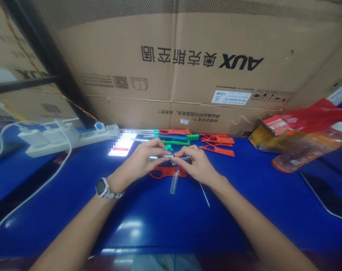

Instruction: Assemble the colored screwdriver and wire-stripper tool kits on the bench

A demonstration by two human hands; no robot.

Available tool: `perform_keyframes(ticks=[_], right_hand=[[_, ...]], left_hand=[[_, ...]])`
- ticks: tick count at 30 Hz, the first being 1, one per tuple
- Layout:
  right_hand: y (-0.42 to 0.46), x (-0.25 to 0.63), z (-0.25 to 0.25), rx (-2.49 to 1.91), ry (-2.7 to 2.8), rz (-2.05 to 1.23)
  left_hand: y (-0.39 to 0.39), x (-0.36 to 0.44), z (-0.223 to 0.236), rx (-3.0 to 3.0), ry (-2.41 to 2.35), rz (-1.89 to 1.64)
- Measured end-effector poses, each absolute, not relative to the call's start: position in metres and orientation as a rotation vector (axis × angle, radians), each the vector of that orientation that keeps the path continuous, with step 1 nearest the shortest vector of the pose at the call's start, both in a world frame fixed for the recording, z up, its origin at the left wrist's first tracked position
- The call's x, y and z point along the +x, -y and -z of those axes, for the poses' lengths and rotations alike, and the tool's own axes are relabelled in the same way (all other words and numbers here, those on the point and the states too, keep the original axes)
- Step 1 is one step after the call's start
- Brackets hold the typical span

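My left hand (148, 158), a watch on its wrist, pinches a thin metal tube (156, 157) that lies level above the table. Close against it, my right hand (197, 163) has thumb and forefinger pressed together at the tube's right end, where fine wires (184, 159) show. From there hangs a small clear plastic tank (174, 182). Below my fingers lies an orange lighter handle shell (159, 172). A thin metal rod (205, 195) slants downward beneath my right hand; whether I hold it is hidden.
Behind my hands lie red, blue and green long-nosed lighters (173, 137), with several orange handle shells (218, 145) to their right. A lit phone (120, 146) and power strip (72, 141) are left. A drink bottle (309, 152) and dark phone (323, 192) lie right; a large carton (159, 82) stands behind.
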State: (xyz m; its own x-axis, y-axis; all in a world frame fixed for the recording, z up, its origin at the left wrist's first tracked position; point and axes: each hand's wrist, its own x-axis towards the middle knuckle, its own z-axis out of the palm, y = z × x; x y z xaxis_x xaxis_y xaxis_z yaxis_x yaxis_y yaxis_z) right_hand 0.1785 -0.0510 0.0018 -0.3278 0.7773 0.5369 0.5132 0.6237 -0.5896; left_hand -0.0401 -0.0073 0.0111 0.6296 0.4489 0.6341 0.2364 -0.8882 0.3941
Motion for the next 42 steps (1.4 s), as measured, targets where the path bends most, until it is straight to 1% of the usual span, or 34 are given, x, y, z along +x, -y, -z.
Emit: perform_keyframes(ticks=[7,16,20,25,32,38,42], right_hand=[[0.055,0.178,-0.008,-1.018,2.142,-0.343],[0.057,0.172,-0.012,-1.064,2.133,-0.449],[0.057,0.174,-0.012,-1.138,2.158,-0.313],[0.054,0.173,-0.009,-1.128,2.239,-0.159],[0.053,0.168,-0.008,-1.252,2.091,-0.337],[0.06,0.182,-0.018,-1.092,2.237,-0.049],[0.058,0.183,-0.018,-1.074,2.332,0.104]], left_hand=[[0.009,-0.038,-0.013,2.545,-0.547,-1.139],[0.014,-0.031,-0.008,2.46,-0.564,-1.183],[0.015,-0.029,-0.006,2.415,-0.64,-1.183],[0.015,-0.03,-0.005,2.435,-0.654,-1.125],[0.013,-0.032,-0.005,2.497,-0.683,-1.123],[0.007,-0.04,-0.009,2.51,-0.718,-1.012],[0.007,-0.043,-0.011,2.502,-0.69,-0.938]])
